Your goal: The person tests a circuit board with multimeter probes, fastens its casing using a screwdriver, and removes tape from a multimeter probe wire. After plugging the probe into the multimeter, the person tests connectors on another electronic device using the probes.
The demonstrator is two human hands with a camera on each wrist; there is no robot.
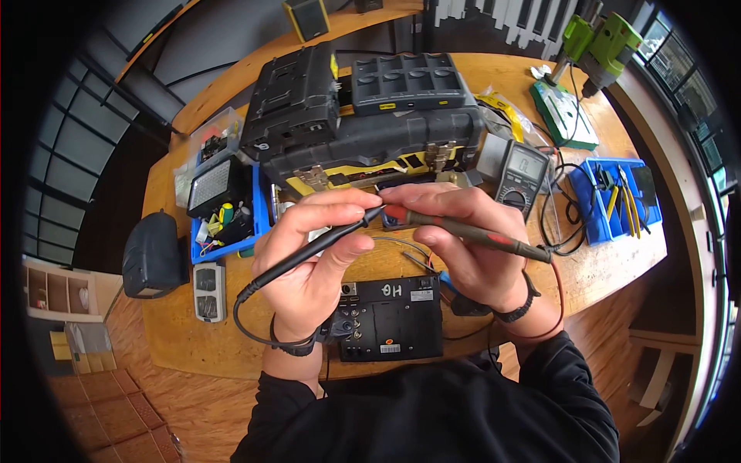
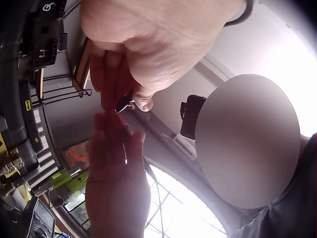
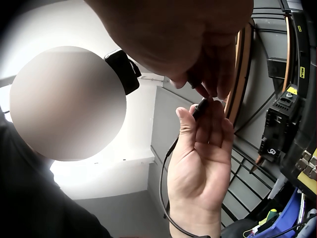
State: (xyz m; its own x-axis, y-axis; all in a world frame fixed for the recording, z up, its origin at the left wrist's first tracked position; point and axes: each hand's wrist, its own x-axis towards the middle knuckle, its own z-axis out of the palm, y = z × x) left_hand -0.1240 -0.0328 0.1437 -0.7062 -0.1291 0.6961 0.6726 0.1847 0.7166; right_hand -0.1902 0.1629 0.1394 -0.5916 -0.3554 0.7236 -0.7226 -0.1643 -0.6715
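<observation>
1. Black clothing [image 1: 424, 420] on the person's chest and arms lies nearest the head camera, along the bottom edge of that view.
2. Left hand [image 1: 297, 266]: it grasps a black probe [image 1: 305, 259], pinching it toward its front end between thumb and fingers; the shaft crosses the palm side and its rear end sticks out past the hand.
3. Long axis of the black probe, in the head view: a slant from lower left to upper right, the tip aimed at the right hand, the cable leaving the lower end and looping down to the left wrist.
4. Right hand [image 1: 482, 247]: it grasps a red-and-grey probe [image 1: 480, 233] between thumb and fingers, the rear end reaching past the hand on the right.
5. That probe runs nearly crosswise, its front end pointing left and slightly up; a red lead drops from its rear end.
6. Both front ends come together between the hands' fingertips; whether the metal tips touch cannot be told.
7. Beneath the hands, a black device [image 1: 397, 320] marked "HQ" lies on the wooden table [image 1: 174, 336]; a multimeter [image 1: 525, 176] stands beyond the right hand.
</observation>
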